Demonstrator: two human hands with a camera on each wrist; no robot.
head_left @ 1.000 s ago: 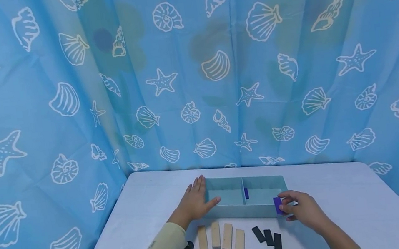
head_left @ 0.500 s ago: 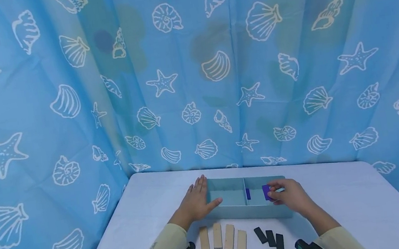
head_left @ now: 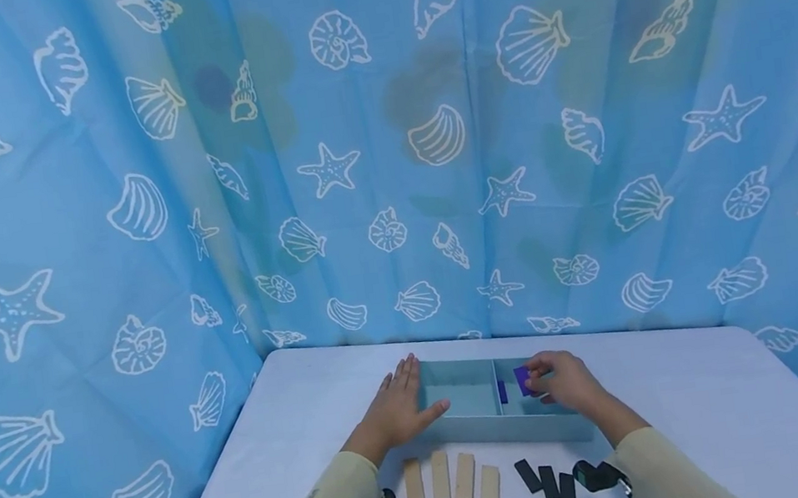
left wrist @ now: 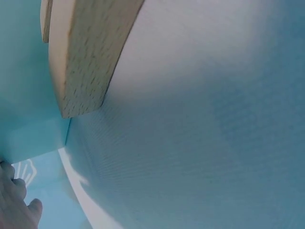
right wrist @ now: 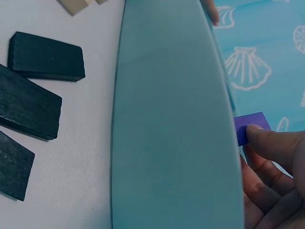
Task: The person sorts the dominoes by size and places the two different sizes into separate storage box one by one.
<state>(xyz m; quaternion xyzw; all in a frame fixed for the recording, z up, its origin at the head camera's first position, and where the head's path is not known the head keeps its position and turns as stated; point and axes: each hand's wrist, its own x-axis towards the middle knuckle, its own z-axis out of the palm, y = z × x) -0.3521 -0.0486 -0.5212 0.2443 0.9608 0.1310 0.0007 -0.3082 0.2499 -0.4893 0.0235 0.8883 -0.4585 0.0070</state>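
Note:
A pale teal box (head_left: pixel 544 428) with one divider (head_left: pixel 496 387) stands on the table. My left hand (head_left: pixel 399 409) rests against its left end, fingers straight and thumb stretched over the front rim. My right hand (head_left: pixel 564 381) is over the right compartment and pinches a purple block (head_left: pixel 522 381) between thumb and fingers; the right wrist view shows this block (right wrist: pixel 252 123) just beyond the front wall's rim. Another purple block (head_left: pixel 503 392) is in the right compartment, up against the divider. The left compartment holds nothing visible.
In front of the box lie several light wooden blocks (head_left: pixel 463 483) in a row. To their right are three black blocks (head_left: pixel 547 483), close together. A blue shell-patterned curtain (head_left: pixel 392 199) hangs behind the white table (head_left: pixel 693 412).
My right hand has carried the purple block from outside the box's front right corner, up and left into the space over the right compartment. My left hand has stayed at the box's left end.

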